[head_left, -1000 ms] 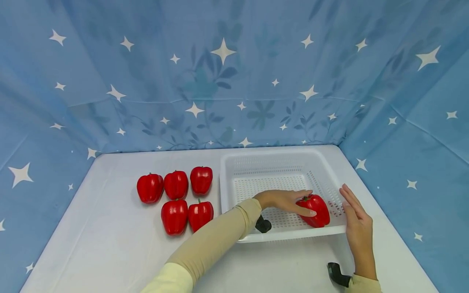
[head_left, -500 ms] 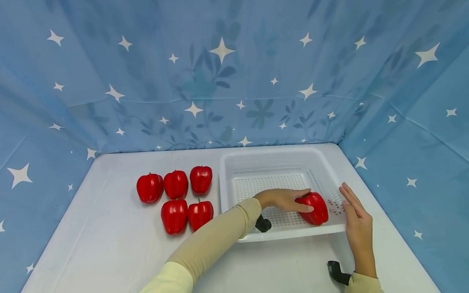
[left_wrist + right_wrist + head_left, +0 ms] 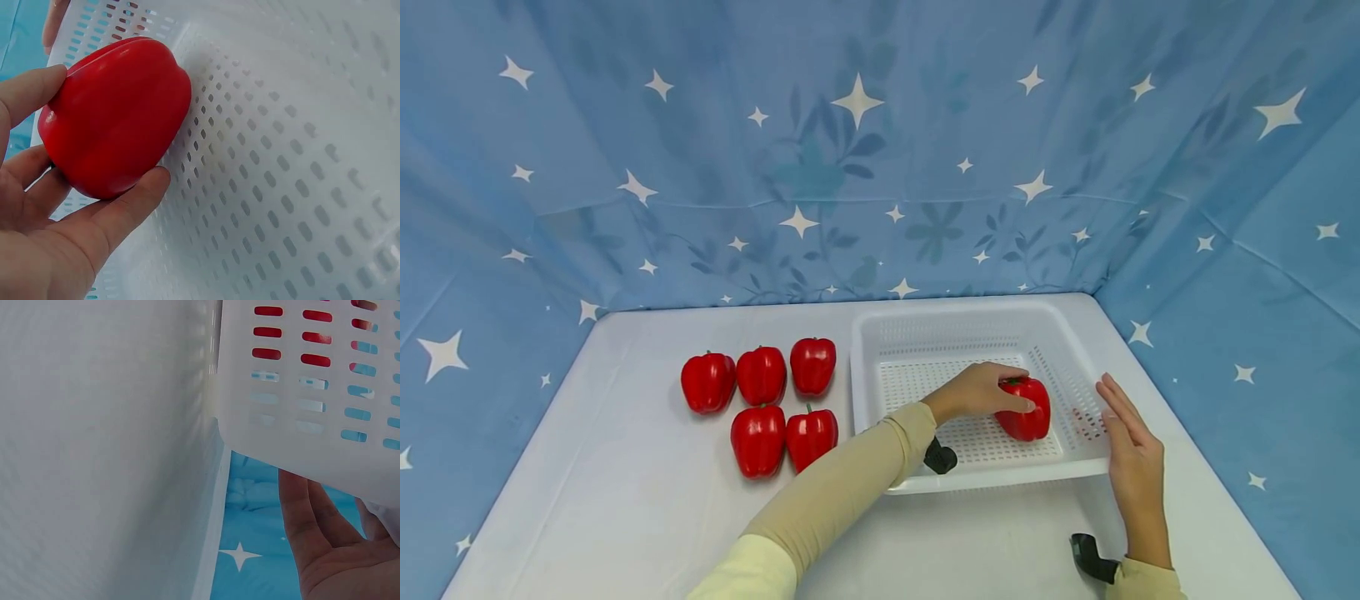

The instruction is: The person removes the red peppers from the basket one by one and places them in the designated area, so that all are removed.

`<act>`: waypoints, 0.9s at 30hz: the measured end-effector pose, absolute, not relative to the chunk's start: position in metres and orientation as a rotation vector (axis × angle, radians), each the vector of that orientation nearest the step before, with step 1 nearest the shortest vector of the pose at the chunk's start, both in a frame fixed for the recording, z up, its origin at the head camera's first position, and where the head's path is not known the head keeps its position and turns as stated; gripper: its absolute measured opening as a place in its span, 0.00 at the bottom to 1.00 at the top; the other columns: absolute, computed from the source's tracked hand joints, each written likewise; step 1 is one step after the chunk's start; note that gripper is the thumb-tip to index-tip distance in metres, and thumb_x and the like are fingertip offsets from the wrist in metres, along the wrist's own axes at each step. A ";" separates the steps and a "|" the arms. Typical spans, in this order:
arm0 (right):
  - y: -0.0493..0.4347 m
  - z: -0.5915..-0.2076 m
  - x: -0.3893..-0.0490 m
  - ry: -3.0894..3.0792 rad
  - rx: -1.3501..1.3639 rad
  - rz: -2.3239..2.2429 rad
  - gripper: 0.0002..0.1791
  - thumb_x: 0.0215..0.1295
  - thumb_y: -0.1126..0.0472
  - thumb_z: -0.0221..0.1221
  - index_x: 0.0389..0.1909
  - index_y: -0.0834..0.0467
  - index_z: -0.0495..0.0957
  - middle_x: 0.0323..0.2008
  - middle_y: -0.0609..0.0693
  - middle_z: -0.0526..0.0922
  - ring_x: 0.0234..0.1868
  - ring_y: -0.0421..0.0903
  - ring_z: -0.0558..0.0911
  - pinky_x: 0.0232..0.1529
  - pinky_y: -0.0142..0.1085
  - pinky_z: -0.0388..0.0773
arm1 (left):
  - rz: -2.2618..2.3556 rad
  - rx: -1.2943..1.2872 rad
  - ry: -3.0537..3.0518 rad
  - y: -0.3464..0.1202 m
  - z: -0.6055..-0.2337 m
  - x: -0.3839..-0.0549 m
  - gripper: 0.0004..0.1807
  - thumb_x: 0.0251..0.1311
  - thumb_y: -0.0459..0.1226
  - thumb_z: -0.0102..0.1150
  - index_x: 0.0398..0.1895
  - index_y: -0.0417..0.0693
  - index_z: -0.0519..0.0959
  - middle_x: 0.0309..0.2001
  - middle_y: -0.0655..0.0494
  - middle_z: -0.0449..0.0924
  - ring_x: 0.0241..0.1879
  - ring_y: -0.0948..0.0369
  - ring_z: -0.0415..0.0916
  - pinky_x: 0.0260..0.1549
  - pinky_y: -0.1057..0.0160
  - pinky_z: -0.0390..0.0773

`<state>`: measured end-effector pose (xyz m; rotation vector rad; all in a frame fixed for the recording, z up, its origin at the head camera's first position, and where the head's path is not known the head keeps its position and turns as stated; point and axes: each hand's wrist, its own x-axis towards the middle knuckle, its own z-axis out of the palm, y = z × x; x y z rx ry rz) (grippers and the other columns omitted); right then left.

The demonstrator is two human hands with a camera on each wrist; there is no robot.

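My left hand [image 3: 981, 390] reaches into a white perforated plastic basket [image 3: 985, 479] and grips a red bell pepper [image 3: 1030, 417] in its right half. In the left wrist view, thumb and fingers close round one end of this bell pepper [image 3: 119, 112], whose glossy side faces the basket's holed wall. My right hand [image 3: 1135, 458] touches the basket's front right corner with its fingers fairly straight. From the right wrist view, the fingers pass behind the rim of the basket [image 3: 300, 444], and red shows through several slots.
Several more red bell peppers [image 3: 758, 442] stand in two rows on the white table [image 3: 625, 467], left of the basket. A blue star-patterned cloth [image 3: 880, 167] borders the table at the back and sides. Black wrist mounts [image 3: 1092, 558] stick out beside my forearms.
My left hand has drawn the bell pepper left and back, away from the basket's front right corner. The right hand stays at the corner, and the other peppers keep their places.
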<state>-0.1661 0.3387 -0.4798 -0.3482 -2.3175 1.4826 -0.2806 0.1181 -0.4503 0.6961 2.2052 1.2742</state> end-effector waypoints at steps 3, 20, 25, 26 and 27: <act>0.338 -0.480 -0.167 -2.314 -0.346 1.482 0.25 0.87 0.50 0.46 0.78 0.48 0.73 0.79 0.36 0.67 0.82 0.37 0.58 0.80 0.46 0.54 | 1.314 0.714 2.174 0.117 -0.448 -0.280 0.28 0.68 0.43 0.72 0.69 0.48 0.80 0.57 0.61 0.82 0.52 0.66 0.75 0.42 0.69 0.83; 0.338 -0.481 -0.166 -2.344 -0.366 1.455 0.25 0.87 0.49 0.46 0.78 0.47 0.73 0.79 0.36 0.65 0.81 0.37 0.59 0.78 0.47 0.59 | 1.546 0.646 2.014 0.106 -0.431 -0.275 0.21 0.66 0.43 0.75 0.60 0.45 0.88 0.40 0.66 0.87 0.39 0.64 0.83 0.45 0.55 0.89; 0.340 -0.480 -0.167 -2.369 -0.379 1.447 0.26 0.87 0.49 0.45 0.79 0.45 0.71 0.80 0.35 0.64 0.82 0.37 0.58 0.76 0.46 0.62 | 1.578 0.664 1.981 0.100 -0.422 -0.274 0.22 0.66 0.44 0.75 0.60 0.47 0.88 0.41 0.67 0.87 0.41 0.64 0.84 0.45 0.52 0.89; 0.340 -0.480 -0.167 -2.370 -0.383 1.447 0.26 0.87 0.49 0.45 0.79 0.45 0.71 0.80 0.35 0.64 0.82 0.38 0.58 0.76 0.46 0.63 | 1.579 0.671 1.980 0.099 -0.420 -0.274 0.22 0.66 0.44 0.75 0.61 0.47 0.88 0.41 0.67 0.87 0.41 0.64 0.84 0.45 0.53 0.89; 0.340 -0.480 -0.167 -2.372 -0.382 1.450 0.26 0.87 0.49 0.45 0.79 0.45 0.71 0.80 0.36 0.64 0.82 0.38 0.57 0.76 0.46 0.63 | 1.580 0.682 1.977 0.098 -0.418 -0.273 0.22 0.66 0.44 0.74 0.61 0.47 0.88 0.42 0.67 0.87 0.41 0.64 0.84 0.44 0.55 0.89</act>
